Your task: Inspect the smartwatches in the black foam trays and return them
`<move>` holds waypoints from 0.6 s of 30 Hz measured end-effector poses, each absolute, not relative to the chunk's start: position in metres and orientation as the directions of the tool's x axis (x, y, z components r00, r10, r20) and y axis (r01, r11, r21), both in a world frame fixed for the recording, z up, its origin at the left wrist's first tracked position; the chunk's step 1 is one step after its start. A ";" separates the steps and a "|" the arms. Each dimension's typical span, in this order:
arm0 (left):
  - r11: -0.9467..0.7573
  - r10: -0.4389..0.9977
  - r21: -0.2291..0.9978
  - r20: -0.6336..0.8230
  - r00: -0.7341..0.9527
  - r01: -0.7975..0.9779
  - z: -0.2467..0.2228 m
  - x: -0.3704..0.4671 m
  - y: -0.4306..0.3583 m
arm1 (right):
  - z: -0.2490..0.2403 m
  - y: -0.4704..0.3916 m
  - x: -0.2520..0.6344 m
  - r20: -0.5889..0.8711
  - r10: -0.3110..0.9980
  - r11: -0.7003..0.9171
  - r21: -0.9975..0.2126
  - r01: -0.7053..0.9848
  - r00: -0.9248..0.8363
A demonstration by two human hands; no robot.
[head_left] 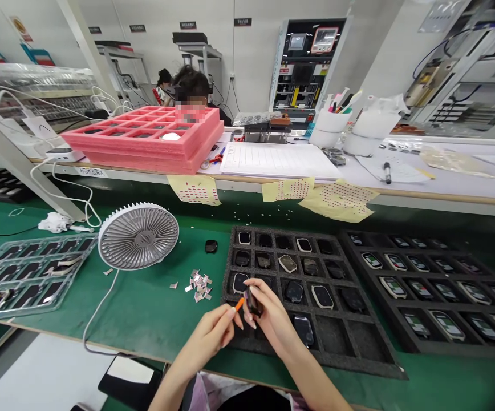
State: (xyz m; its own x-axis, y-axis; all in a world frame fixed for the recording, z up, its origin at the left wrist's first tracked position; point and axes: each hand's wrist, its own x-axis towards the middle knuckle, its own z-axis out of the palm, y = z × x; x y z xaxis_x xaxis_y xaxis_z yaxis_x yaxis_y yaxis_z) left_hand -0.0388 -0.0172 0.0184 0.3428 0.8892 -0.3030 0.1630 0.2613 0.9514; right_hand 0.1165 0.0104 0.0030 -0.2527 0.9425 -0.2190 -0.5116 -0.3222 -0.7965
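Pinching the orange tool [239, 304] in our left hand [218, 326], we clamp the black watch [253, 302] in our right hand [273, 319] above the foam tray [337, 362] — handling underway, the remainder unclear.

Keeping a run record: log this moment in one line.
left hand: holds orange tool | right hand: holds dark device | foam tray: under right hand | fan: left of tray
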 end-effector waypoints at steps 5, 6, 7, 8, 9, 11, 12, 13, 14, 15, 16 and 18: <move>0.286 0.860 0.952 -0.307 0.408 0.113 0.021 -0.018 -0.017 | 0.012 0.012 0.120 -0.214 0.934 -0.348 -0.725 -0.594 -0.286; 0.287 0.858 0.951 -0.308 0.411 0.113 0.022 -0.017 -0.016 | 0.013 0.012 0.120 -0.213 0.935 -0.347 -0.726 -0.594 -0.285; 0.286 0.857 0.951 -0.307 0.413 0.115 0.022 -0.016 -0.016 | 0.013 0.012 0.121 -0.211 0.935 -0.344 -0.727 -0.594 -0.284; 0.284 0.857 0.952 -0.307 0.415 0.117 0.023 -0.016 -0.016 | 0.013 0.012 0.121 -0.209 0.936 -0.342 -0.728 -0.594 -0.283; 0.281 0.856 0.952 -0.305 0.417 0.119 0.023 -0.016 -0.016 | 0.013 0.012 0.122 -0.208 0.937 -0.341 -0.728 -0.595 -0.282; 0.278 0.855 0.953 -0.303 0.421 0.120 0.022 -0.017 -0.016 | 0.014 0.013 0.123 -0.202 0.938 -0.337 -0.724 -0.601 -0.282; 0.279 0.855 0.953 -0.303 0.422 0.118 0.021 -0.017 -0.016 | 0.015 0.013 0.123 -0.200 0.938 -0.337 -0.720 -0.607 -0.283; 0.280 0.854 0.953 -0.303 0.423 0.116 0.020 -0.017 -0.016 | 0.015 0.013 0.124 -0.199 0.937 -0.338 -0.717 -0.610 -0.286; 0.280 0.854 0.953 -0.302 0.424 0.115 0.019 -0.017 -0.016 | 0.017 0.013 0.124 -0.198 0.938 -0.337 -0.715 -0.612 -0.285; 0.278 0.854 0.954 -0.299 0.425 0.114 0.018 -0.017 -0.016 | 0.017 0.013 0.125 -0.196 0.938 -0.335 -0.716 -0.612 -0.285; 0.273 0.856 0.955 -0.295 0.425 0.115 0.016 -0.017 -0.016 | 0.018 0.014 0.125 -0.193 0.939 -0.333 -0.720 -0.610 -0.284; 0.259 0.861 0.959 -0.283 0.422 0.114 0.015 -0.017 -0.015 | 0.019 0.014 0.126 -0.189 0.939 -0.332 -0.724 -0.605 -0.288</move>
State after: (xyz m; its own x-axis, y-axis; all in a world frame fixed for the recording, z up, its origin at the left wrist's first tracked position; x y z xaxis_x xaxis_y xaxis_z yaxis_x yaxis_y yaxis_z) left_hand -0.0165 -0.0155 0.0152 0.4221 0.8611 -0.2834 0.1144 0.2595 0.9589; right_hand 0.1255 0.0138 0.0195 -0.2884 0.9387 -0.1891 -0.6053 -0.3318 -0.7235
